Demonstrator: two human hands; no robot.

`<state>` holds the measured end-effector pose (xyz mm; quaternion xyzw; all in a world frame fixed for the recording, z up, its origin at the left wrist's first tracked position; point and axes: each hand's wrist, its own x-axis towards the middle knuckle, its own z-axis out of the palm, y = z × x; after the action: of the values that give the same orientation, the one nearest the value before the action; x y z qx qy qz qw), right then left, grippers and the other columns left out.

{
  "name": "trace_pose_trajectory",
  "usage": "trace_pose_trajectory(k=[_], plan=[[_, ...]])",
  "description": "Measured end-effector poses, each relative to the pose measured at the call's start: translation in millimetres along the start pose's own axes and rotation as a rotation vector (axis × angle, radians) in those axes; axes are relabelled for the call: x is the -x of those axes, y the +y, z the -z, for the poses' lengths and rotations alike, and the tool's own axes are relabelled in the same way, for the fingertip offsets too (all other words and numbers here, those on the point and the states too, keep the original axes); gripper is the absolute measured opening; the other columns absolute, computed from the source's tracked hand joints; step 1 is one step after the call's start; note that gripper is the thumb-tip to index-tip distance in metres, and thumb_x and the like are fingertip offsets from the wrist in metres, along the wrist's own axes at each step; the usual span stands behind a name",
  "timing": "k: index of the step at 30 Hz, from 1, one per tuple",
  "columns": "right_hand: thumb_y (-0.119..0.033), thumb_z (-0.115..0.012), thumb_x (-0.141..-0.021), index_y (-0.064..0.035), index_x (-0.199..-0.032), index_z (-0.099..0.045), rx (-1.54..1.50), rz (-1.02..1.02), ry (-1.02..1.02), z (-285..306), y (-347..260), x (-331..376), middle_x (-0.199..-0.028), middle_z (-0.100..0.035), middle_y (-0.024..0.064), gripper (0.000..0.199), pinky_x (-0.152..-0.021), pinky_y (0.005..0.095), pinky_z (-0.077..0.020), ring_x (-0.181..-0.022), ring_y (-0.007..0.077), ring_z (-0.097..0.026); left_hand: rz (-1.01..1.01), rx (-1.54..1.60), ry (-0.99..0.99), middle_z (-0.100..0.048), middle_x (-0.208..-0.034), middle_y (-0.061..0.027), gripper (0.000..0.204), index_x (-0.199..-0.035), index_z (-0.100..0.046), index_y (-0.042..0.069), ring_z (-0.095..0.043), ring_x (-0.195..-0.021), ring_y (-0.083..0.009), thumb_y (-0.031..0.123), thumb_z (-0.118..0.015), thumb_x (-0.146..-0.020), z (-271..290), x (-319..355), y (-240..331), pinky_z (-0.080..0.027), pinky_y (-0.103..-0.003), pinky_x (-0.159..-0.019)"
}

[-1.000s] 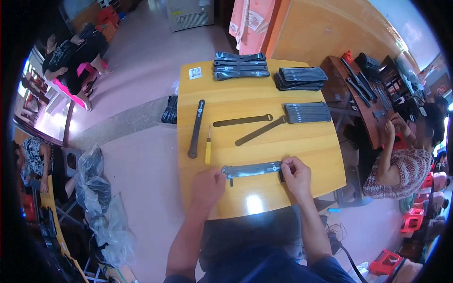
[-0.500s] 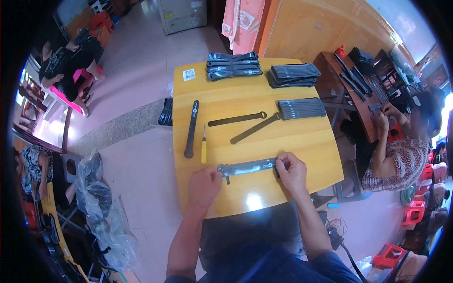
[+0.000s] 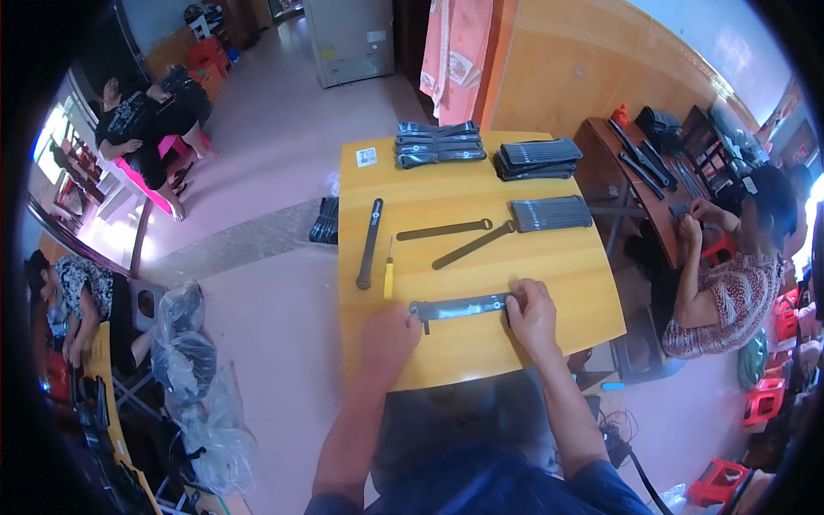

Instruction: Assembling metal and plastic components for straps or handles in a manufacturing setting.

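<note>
A glossy black strap (image 3: 463,306), or a stack of straps, lies stretched sideways near the front of the yellow table. My left hand (image 3: 390,341) is closed at its left end, where a small dark tab hangs down; the fingertips are partly hidden. At the right end, my right hand (image 3: 534,316) pinches the strap between thumb and fingers. Beyond my left hand lies a yellow-handled screwdriver (image 3: 389,276), beside a single dark strap (image 3: 370,245) with a rounded end. Two thin straps with looped ends, one flat strap (image 3: 442,230) and one slanted strap (image 3: 468,247), rest farther up.
Strap bundles stand along the far side: a tied bundle (image 3: 439,144), a stack (image 3: 538,159) and a flat bundle (image 3: 552,214). A co-worker (image 3: 730,275) handles something small at a brown table on the right. Clear plastic bags (image 3: 197,386) lie on the floor to the left.
The view has shifted, so the whole table appears slightly lower and to the right. Both hands stay at the strap's ends; my right hand's fingers look slightly repositioned.
</note>
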<state>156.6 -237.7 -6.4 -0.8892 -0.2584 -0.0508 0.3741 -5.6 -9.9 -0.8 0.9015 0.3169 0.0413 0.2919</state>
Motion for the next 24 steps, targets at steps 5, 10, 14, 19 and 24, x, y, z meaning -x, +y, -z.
trace_pose_trajectory(k=[5, 10, 14, 19, 24], plan=[[-0.010, -0.073, -0.087, -0.0086, -0.131, -0.058, 0.204, -0.042, -0.052, 8.4, -21.2, 1.1, -0.123, -0.061, 0.0198, 0.046, -0.083, 0.0484, -0.0558, -0.103, 0.0394, -0.066, -0.013, 0.097, 0.114, -0.072, -0.085, -0.0190, 0.028, -0.110, -0.064, 0.006, -0.070, -0.081, -0.0424, 0.023, -0.071, -0.089, -1.9, 8.5, -0.5, -0.055, -0.052, -0.075], [-0.020, -0.071, -0.092, -0.0064, -0.155, -0.043, 0.282, 0.377, -0.044, 10.9, -26.6, 16.4, -0.157, -0.043, 0.0228, 0.070, -0.116, 0.0599, -0.0359, -0.146, 0.0442, -0.041, -0.300, 0.114, 0.347, -0.068, -0.124, -0.0237, 0.056, -0.140, -0.054, 0.001, -0.065, -0.118, -0.0408, 0.024, -0.071, -0.092, -3.0, 34.1, 19.2, -0.051, -0.050, -0.102], [-0.035, -0.062, -0.097, -0.0080, -0.158, -0.040, 0.294, 0.474, -0.332, -2.2, -23.8, 40.3, -0.167, -0.034, 0.0174, 0.070, -0.122, 0.0638, -0.0258, -0.156, 0.0413, -0.028, -0.542, -0.078, 0.094, -0.036, -0.163, -0.0248, 0.081, -0.158, -0.032, -0.004, -0.029, -0.154, -0.0413, 0.036, -0.066, -0.097, -14.7, 44.6, 61.5, -0.025, -0.054, -0.125], [-0.042, -0.057, -0.100, -0.0088, -0.161, -0.038, 0.330, 0.473, -0.447, -12.7, -4.5, 45.8, -0.169, -0.031, 0.0151, 0.073, -0.123, 0.0643, -0.0236, -0.158, 0.0388, -0.024, -0.587, -0.082, -0.180, -0.021, -0.172, -0.0226, 0.098, -0.164, -0.021, -0.004, -0.015, -0.161, -0.0374, 0.057, -0.061, -0.098, -42.2, 37.1, 72.4, -0.017, -0.054, -0.128], [-0.044, -0.054, -0.103, -0.0097, -0.162, -0.037, 0.283, 0.420, -0.473, -2.0, -19.9, 40.9, -0.171, -0.029, 0.0126, 0.070, -0.126, 0.0591, -0.0221, -0.159, 0.0355, -0.023, -0.539, -0.128, -0.105, -0.023, -0.171, -0.0213, 0.101, -0.163, -0.023, -0.002, -0.017, -0.161, -0.0363, 0.061, -0.062, -0.095, -52.0, 32.6, 43.4, -0.018, -0.054, -0.128]])
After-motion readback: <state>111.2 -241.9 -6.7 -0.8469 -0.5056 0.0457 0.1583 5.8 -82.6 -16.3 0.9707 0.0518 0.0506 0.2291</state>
